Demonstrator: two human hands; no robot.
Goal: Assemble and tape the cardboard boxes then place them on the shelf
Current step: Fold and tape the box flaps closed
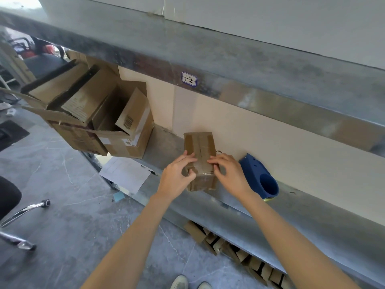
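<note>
A small brown cardboard box (pixel 200 144) stands on the metal shelf (pixel 239 211), its top seam covered with brown tape. My left hand (pixel 177 176) grips the box's near left corner, thumb on the front face and fingers on top. My right hand (pixel 229 172) rests on the near right edge, its fingers pressing the tape on top. A blue tape dispenser (pixel 260 176) lies on the shelf just right of my right hand.
Large open cardboard boxes (pixel 93 117) sit at the shelf's left end. A white sheet of paper (pixel 125 174) with a pen lies on the shelf edge. Several small boxes (pixel 235 249) stand below the shelf. An upper shelf beam (pixel 229 65) hangs overhead. Chair legs (pixel 23 211) at left.
</note>
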